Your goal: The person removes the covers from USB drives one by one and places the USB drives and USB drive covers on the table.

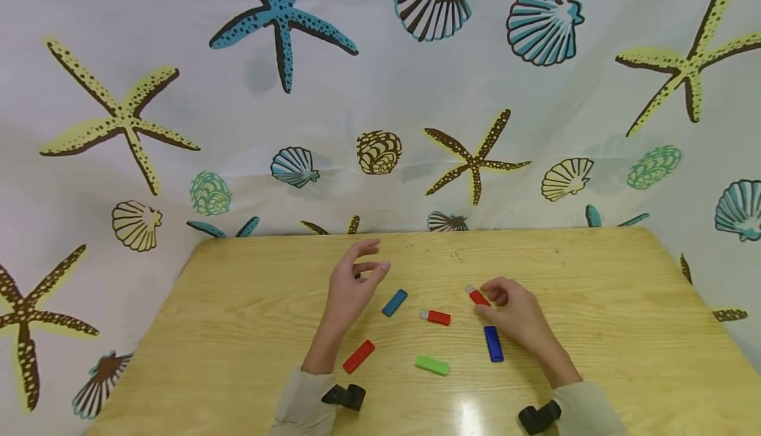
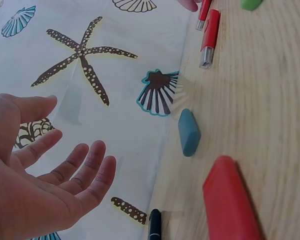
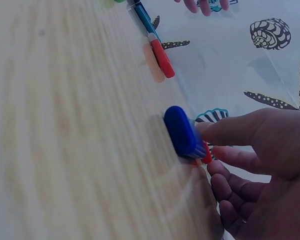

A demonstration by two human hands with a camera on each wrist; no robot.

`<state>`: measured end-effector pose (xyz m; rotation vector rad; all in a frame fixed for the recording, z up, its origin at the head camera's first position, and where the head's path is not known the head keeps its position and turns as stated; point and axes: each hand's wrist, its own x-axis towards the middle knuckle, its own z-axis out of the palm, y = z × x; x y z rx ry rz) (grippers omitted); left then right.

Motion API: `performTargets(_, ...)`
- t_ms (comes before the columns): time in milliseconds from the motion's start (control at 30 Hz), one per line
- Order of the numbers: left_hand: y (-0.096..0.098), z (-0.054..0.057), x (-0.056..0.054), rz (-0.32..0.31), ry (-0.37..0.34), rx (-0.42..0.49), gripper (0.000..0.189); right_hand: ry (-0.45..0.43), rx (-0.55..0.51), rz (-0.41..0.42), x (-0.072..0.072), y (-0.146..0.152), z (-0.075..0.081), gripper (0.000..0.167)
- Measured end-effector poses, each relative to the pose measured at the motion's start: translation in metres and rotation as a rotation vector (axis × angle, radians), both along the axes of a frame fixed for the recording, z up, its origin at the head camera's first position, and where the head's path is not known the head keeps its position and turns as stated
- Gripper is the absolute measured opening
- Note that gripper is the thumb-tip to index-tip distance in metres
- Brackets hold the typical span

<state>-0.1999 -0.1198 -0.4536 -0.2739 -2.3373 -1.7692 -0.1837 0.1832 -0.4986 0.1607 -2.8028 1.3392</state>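
Note:
My right hand (image 1: 516,312) pinches a red USB stick (image 1: 477,296) between thumb and fingers, its silvery plug facing up and left. Just below that hand lies a dark blue stick (image 1: 493,343), which in the right wrist view partly hides the red one (image 3: 208,154). My left hand (image 1: 352,290) is held above the table with its fingers loosely bent and nothing in them. Nearest to it is a lighter blue stick (image 1: 395,302). A second red USB stick (image 1: 438,318) with a bare plug lies between the hands.
A plain red stick (image 1: 359,357) and a green stick (image 1: 432,364) lie nearer the front of the wooden table (image 1: 238,330). In the left wrist view a dark, narrow object (image 2: 155,225) shows near the left hand. Patterned cloth (image 1: 380,92) hangs behind the table.

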Motion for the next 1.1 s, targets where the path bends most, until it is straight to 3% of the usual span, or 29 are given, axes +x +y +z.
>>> performTargets(300, -0.001, -0.001, 0.0, -0.005, -0.01, 0.017, 0.043, 0.009, 0.045, 0.003, -0.001, -0.009, 0.006, 0.025)
performTargets(533, 0.009, -0.01, 0.002, -0.054, 0.007, 0.021, 0.043, -0.004, 0.052, -0.01, 0.004, -0.006, 0.006, 0.02)
performTargets(800, 0.014, -0.01, 0.007, -0.081, 0.016, -0.001, 0.038, -0.009, 0.01, -0.016, 0.006, -0.006, 0.009, 0.021)
performTargets(1100, 0.019, -0.01, 0.011, -0.148, 0.003, 0.014, 0.036, 0.031, -0.054, 0.056, 0.006, -0.014, 0.017, 0.023)
